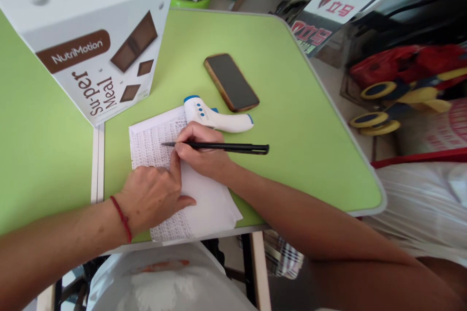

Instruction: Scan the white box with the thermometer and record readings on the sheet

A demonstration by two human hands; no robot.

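Observation:
My right hand point(202, 150) is closed around a slim black pen point(233, 147), whose tip points left over a sheet of paper point(211, 204). Rows of small dark handwriting run along the sheet's left side, while its right side is mostly blank. Pressing on the paper, my left hand point(155, 189) has its index finger and thumb stretched apart and its other fingers bent under; a red cord circles the wrist. The index fingertip touches or nearly touches my right hand. Just beyond the right hand lies a white and blue infrared thermometer point(219, 119), partly over the sheet's top edge.
On the green table point(306, 155) lies a phone point(233, 82) in a brown case, screen up. A white NutriMotion box point(127, 73) stands at the left. Right of the table are yellow-handled tools point(379, 104) and a red bag point(408, 68).

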